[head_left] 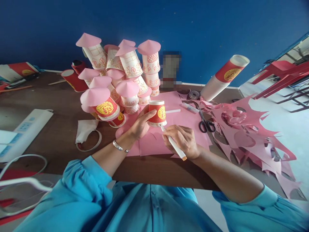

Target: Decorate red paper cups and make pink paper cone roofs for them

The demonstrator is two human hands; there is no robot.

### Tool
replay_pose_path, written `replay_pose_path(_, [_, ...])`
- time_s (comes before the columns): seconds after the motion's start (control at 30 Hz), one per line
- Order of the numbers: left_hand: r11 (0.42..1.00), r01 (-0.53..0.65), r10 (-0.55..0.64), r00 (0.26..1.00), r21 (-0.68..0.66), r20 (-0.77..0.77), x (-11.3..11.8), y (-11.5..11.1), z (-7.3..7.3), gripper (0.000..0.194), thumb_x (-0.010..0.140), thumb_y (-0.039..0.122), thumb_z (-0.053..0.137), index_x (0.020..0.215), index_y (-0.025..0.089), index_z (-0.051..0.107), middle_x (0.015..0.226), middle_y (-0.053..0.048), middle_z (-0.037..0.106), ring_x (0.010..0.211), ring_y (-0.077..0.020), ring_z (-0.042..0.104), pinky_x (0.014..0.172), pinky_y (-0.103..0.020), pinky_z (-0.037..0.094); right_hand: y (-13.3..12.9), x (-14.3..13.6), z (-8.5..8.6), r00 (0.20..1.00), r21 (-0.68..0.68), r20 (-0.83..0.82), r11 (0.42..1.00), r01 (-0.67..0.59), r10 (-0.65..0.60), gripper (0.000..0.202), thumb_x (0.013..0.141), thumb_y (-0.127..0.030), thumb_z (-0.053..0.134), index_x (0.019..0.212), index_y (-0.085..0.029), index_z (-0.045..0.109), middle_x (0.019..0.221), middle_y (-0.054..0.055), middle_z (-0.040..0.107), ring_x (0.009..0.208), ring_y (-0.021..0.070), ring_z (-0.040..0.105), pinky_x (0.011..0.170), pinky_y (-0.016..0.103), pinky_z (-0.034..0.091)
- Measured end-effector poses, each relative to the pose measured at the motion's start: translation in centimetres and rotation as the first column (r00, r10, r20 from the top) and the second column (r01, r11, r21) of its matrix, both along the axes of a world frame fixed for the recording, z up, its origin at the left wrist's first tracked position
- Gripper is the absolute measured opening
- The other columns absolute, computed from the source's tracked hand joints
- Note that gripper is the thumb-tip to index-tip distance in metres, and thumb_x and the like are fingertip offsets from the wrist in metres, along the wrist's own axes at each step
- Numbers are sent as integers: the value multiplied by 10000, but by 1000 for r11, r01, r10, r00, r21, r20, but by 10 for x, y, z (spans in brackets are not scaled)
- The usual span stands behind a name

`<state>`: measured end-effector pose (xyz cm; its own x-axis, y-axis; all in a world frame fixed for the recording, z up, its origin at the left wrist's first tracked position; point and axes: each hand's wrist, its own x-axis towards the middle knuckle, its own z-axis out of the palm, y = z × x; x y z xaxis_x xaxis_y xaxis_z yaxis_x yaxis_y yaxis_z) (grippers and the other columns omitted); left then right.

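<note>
My left hand (142, 124) is closed around a red paper cup (154, 116) with a yellow emblem and a white band along its lower edge. In my right hand (182, 138) is a white marker (177, 148) with an orange end, its tip at the cup's lower white band. Beneath both hands lie pink paper sheets (149, 145). Just beyond the cup rests another white marker (173, 111). To the left stand several cup towers (129, 64) with pink cone roofs, some bearing orange drawings of flowers and grids.
Black scissors (206, 125), a tape roll (194, 94) and pink paper scraps (241, 129) lie on the right. Behind them leans a tall stack of cups (224, 77). A power strip (26, 132) and a white tape roll or band (89, 141) are on the left.
</note>
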<state>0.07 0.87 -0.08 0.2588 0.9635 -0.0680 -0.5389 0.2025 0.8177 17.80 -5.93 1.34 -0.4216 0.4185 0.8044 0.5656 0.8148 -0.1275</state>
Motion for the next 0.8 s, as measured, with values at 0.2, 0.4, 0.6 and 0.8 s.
replay_pose_path(0.2, [984,112,-105,993,137,-53,0,0,3,391,904,404,749,1281,329,674,1077,-31,758,1024,-249,703,899,-379,574,0,0,-1,1000,-1,21,1000,18,-18,193,928,-102,629,1054,-223,547,754,12,714,655,177,727,583,277,579])
replay_pose_path(0.4, [989,107,-105,994,103,-26,0,0,3,434,862,392,800,1262,275,681,1112,-51,756,1111,-280,686,980,-415,551,0,0,0,1000,6,21,1000,16,-16,198,921,-96,630,1046,-222,543,749,10,709,645,175,715,564,273,561])
replay_pose_path(0.6, [985,114,-110,993,126,-42,1,0,2,253,892,406,762,1105,274,731,1113,-45,746,1143,-295,669,959,-394,578,0,2,-1,999,-10,38,1000,9,-9,208,912,-92,626,1036,-234,538,750,1,708,650,171,713,575,273,560])
replay_pose_path(0.8, [993,96,-92,994,75,-60,-1,0,1,344,833,406,833,1115,257,703,1114,-49,743,1202,-343,643,1023,-443,551,0,2,0,999,10,44,999,31,-32,193,925,-91,628,1004,-238,532,724,-8,702,621,157,710,555,274,554])
